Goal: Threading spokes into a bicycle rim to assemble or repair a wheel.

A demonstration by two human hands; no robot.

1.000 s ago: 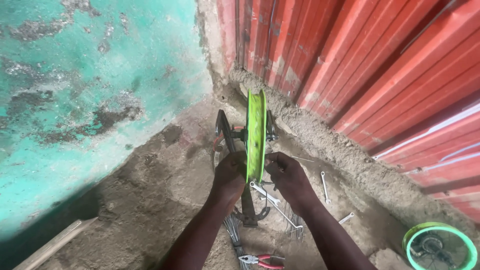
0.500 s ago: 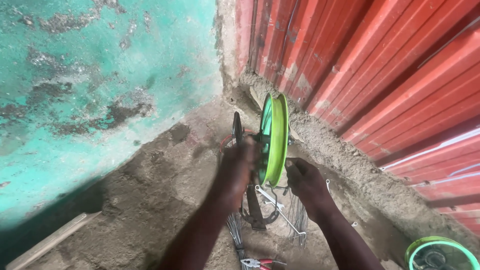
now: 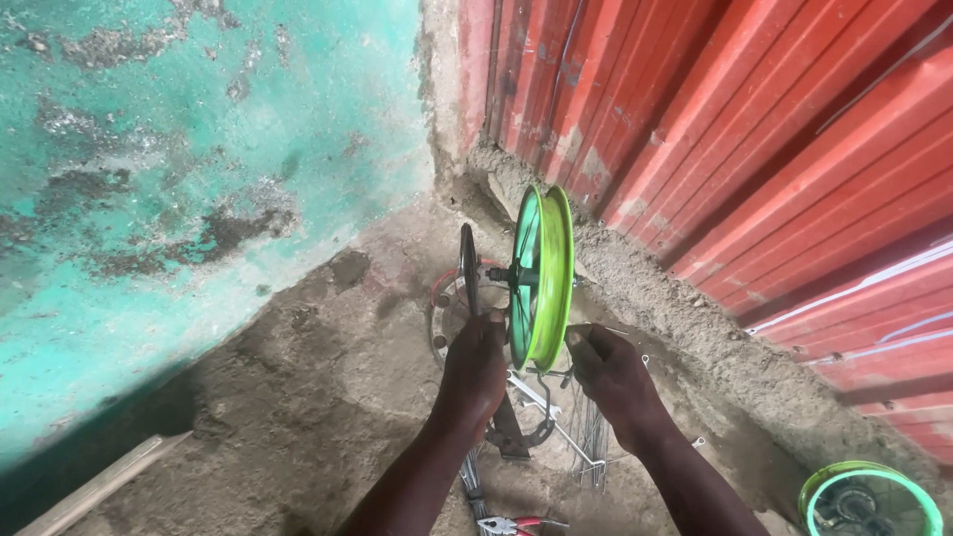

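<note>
Green wheel rim [image 3: 544, 273] seemingly gripped by both hands [image 3: 476, 372].

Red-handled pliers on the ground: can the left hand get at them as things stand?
Probably yes. The pliers lie in the open just below the left hand, nothing covering them; it would first have to let go at the green wheel rim.

Left hand [image 3: 475, 372], right hand [image 3: 611, 369]: both bare, no gloves, rings or watch. Forearms bare to frame edge, no sleeves visible.
</note>
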